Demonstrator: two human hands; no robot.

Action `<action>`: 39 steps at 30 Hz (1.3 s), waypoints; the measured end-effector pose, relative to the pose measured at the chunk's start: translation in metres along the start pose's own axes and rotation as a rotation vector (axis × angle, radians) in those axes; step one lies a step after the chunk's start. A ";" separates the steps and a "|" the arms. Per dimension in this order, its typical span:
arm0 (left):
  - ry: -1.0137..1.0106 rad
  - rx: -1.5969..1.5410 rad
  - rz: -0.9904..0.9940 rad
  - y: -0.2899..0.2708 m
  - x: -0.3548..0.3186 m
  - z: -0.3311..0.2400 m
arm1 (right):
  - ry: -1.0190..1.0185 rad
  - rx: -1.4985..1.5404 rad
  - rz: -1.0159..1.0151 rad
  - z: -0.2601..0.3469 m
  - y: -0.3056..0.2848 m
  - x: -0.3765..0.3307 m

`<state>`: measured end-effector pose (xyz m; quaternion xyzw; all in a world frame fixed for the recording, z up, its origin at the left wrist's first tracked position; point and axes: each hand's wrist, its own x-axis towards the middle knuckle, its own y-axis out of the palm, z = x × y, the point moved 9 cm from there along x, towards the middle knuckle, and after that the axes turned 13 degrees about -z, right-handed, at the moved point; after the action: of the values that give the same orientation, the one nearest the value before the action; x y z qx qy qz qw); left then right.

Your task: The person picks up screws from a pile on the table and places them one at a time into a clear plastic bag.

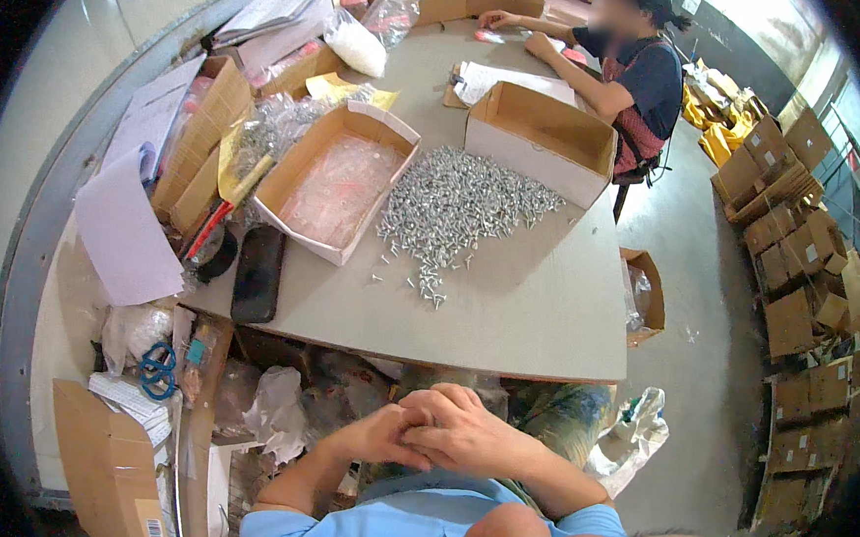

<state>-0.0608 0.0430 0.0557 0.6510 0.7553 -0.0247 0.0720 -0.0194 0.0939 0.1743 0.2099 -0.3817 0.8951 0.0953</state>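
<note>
While both hands rest clasped together below the table edge at 6 o'clock, nothing is being handled: the left hand (380, 435) and the right hand (459, 430) are folded over each other, fingers interlocked, gripping only one another and no object.

Head view, work state:
- pile of grey screws (459, 203) lies loose on the table (545, 315) at centre, spreading toward 1 o'clock; a few strays trail toward 6 o'clock. Well apart from the hands, across the near table edge.
- shallow cardboard tray (337, 179) at 10–11 o'clock of the pile holds clear plastic bags (342, 179); whether any are filled cannot be told.
- Judgement: most of the sorting or bagging looks undone, as the heap is large and untouched at this instant.

Surface and room:
- open brown box (541, 138) at 12 o'clock of the pile, apparently empty.
- black phone (258, 273) lies flat at 9 o'clock near the table edge.
- papers, cartons and bags clutter the left side; blue scissors (157, 370) sit below at 8 o'clock.
- another person (629, 74) sits at the far end, 1 o'clock, hands on the table.
- stacked flattened cartons (805, 252) line the floor at 3 o'clock.
</note>
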 end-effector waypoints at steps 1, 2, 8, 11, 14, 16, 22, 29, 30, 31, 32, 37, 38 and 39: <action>0.056 -0.045 0.009 0.001 0.000 -0.012 | -0.030 -0.025 0.022 0.005 0.002 0.003; 0.117 -0.094 0.020 0.005 0.003 -0.023 | -0.035 -0.014 0.031 0.006 0.000 0.003; 0.158 -0.122 -0.190 -0.005 0.009 -0.054 | 0.010 0.061 -0.094 0.007 -0.031 0.000; 0.260 -0.041 -0.367 -0.017 0.005 -0.068 | 0.066 0.078 -0.168 -0.004 -0.041 -0.008; 0.423 0.125 -0.484 -0.021 0.004 -0.087 | 0.127 0.088 -0.245 -0.012 -0.048 -0.012; 0.433 0.202 -0.514 -0.021 0.004 -0.088 | 0.165 0.110 -0.256 -0.017 -0.048 -0.013; 0.389 0.278 -0.597 -0.021 0.007 -0.086 | 0.186 0.067 -0.332 -0.025 -0.047 -0.014; 0.492 0.328 -0.641 -0.024 0.004 -0.094 | 0.287 0.056 -0.315 -0.024 -0.049 -0.009; 0.497 0.347 -0.635 -0.023 0.004 -0.095 | 0.337 0.064 -0.302 -0.027 -0.048 -0.009; 0.501 0.365 -0.631 -0.023 0.005 -0.097 | 0.301 0.058 -0.290 -0.027 -0.045 -0.008; 0.513 0.384 -0.619 -0.022 0.006 -0.101 | 0.266 0.045 -0.285 -0.028 -0.046 -0.007; 0.557 0.413 -0.568 -0.020 0.010 -0.114 | 0.201 0.073 -0.213 -0.028 -0.044 -0.003; 0.569 0.421 -0.567 -0.021 0.010 -0.116 | 0.212 0.096 -0.195 -0.030 -0.043 -0.002; 0.539 0.433 -0.564 -0.025 0.013 -0.115 | 0.225 0.119 -0.177 -0.032 -0.041 -0.002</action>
<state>-0.0964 0.0665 0.1658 0.4027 0.8725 -0.0305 -0.2751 -0.0140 0.1455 0.1803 0.1467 -0.2950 0.9220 0.2035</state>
